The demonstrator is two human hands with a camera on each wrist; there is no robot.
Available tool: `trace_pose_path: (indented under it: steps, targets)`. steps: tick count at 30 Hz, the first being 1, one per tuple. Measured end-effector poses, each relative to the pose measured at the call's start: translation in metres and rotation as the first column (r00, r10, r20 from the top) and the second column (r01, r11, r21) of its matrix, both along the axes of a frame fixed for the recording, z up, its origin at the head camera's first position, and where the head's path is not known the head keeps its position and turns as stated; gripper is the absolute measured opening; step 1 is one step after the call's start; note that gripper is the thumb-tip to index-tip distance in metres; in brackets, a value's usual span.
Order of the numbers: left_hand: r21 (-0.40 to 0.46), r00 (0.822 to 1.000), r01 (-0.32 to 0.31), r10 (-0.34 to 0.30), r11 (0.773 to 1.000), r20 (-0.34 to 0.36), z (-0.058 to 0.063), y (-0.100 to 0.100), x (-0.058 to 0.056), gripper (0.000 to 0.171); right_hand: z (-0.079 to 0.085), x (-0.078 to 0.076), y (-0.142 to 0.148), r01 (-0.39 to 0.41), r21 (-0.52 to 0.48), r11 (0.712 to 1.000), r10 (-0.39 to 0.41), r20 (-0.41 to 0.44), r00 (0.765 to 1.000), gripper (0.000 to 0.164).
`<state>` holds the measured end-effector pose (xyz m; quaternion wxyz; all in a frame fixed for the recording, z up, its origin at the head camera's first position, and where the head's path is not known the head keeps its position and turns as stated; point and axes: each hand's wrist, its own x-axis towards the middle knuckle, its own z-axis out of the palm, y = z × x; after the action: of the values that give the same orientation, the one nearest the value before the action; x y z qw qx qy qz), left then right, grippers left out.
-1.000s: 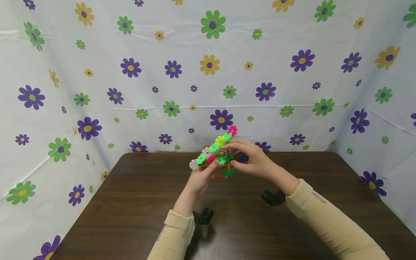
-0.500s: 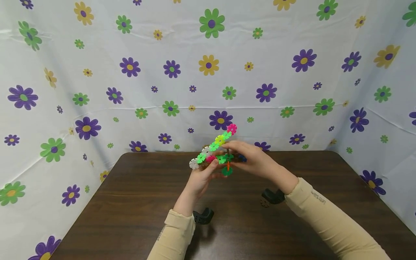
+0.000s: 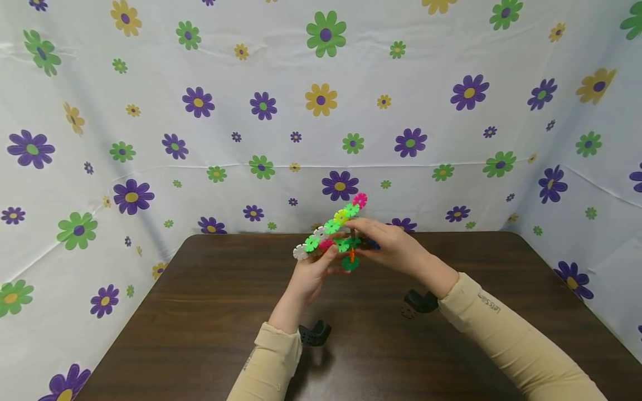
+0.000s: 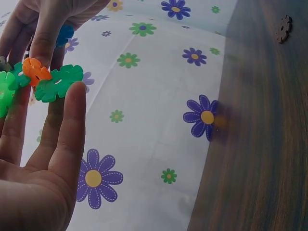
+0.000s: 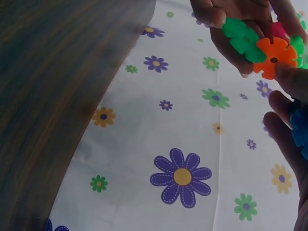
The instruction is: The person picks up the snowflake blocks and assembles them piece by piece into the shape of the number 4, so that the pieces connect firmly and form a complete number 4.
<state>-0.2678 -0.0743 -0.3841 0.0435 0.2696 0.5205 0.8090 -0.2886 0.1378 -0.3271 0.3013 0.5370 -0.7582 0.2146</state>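
Observation:
An assembly of interlocking notched plastic discs (image 3: 331, 226) is held up over the table in the head view. Its sloping row runs from white at the lower left through green and yellow to pink at the upper right. My left hand (image 3: 307, 278) holds the assembly, thumb over its lower part. At the right end my right hand (image 3: 393, 245) pinches the part around an orange disc (image 5: 274, 57), its thumb against that disc. A darker green disc (image 4: 60, 84) joins the orange one beside the left fingers. A blue disc (image 5: 301, 127) shows by the right hand's fingers, partly hidden.
A brown notched disc (image 3: 407, 311) lies on the dark wooden table (image 3: 210, 312), near the right wrist's black camera mount (image 3: 421, 301). Another black mount (image 3: 315, 333) is on the left wrist. A flower-print curtain (image 3: 225, 133) encloses the table's back and sides.
My right thumb has moved in behind the discs, and less of the blue disc shows. The left hand keeps its hold, nearly still. The head view has shifted slightly.

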Motion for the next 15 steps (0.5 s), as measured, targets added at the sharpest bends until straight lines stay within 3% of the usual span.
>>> trace_pose_path:
  steps: [15]
  targets:
    - [0.018, 0.999, 0.034, -0.034, 0.999, 0.028, 0.0032, -0.0087, 0.0053, 0.059, 0.0021, 0.0089, -0.0091, 0.049, 0.034, 0.998, -0.045, -0.092, 0.995, 0.073]
